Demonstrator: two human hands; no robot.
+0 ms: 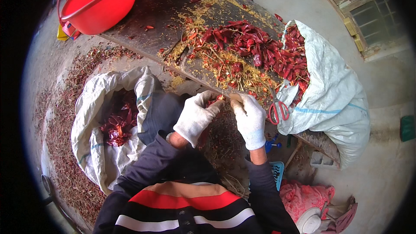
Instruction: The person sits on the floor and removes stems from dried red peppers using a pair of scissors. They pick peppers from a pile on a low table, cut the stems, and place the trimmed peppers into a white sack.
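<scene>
Gripping a dried red pepper (211, 102), the gloved left hand (195, 116) is keeping its thumb and fingers closed around it, with one end showing toward the right hand (250, 118). That second grip is bunching just beside it; from where I'm standing, I cannot tell whether it is closed on anything. Both hands are meeting at the near edge of the desk (145, 45), probably because the pepper pile (249, 41) is lying within reach there. To the right, a white sack (331, 86) is lying on its side, its mouth facing the pile, seemingly letting peppers spill out. Red-handled scissors (274, 99) are resting between the right hand and that sack, apparently handy. On the left, an open sack (86, 112) is standing beside the person's leg (160, 115), its wide mouth presumably making the peppers inside (119, 125) easy to reach.
</scene>
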